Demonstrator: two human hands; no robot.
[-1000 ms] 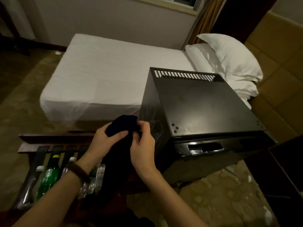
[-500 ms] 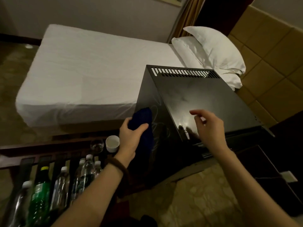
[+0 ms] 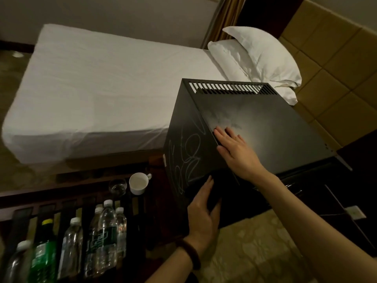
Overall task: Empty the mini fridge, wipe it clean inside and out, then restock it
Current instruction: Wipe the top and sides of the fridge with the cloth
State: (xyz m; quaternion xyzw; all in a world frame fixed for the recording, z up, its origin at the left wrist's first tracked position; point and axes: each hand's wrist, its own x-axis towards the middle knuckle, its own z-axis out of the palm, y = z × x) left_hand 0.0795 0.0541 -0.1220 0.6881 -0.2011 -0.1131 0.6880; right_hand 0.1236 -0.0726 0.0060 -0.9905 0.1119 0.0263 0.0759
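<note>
The black mini fridge (image 3: 255, 127) sits directly under and ahead of both hands, its slotted vent at the far edge, away from the fingertips. The right hand (image 3: 236, 152) lies flat on the fridge's top panel near its left edge, fingers straight and spread a little, holding nothing; a dusty, smeared patch of the panel spreads out just beyond its fingertips. Below it, the left hand (image 3: 204, 213) presses a dark cloth (image 3: 214, 193) against the lower part of the fridge's left side wall, fingers laid over the cloth; whether they curl round it cannot be made out, as cloth and wall are both dark. Pale scribbled marks cover the side wall just left of and above that hand. A brown band circles the left wrist. To the left of the left hand, on a dark slatted rack (image 3: 51, 209), stand several clear water bottles (image 3: 107, 235) and one green bottle (image 3: 43, 256), with a white cup (image 3: 139, 183) and a small glass (image 3: 117, 187) further back. Beyond both hands stretches a white-sheeted bed (image 3: 106, 90) with two white pillows (image 3: 259, 58) at its right end, past the fridge's vent.
</note>
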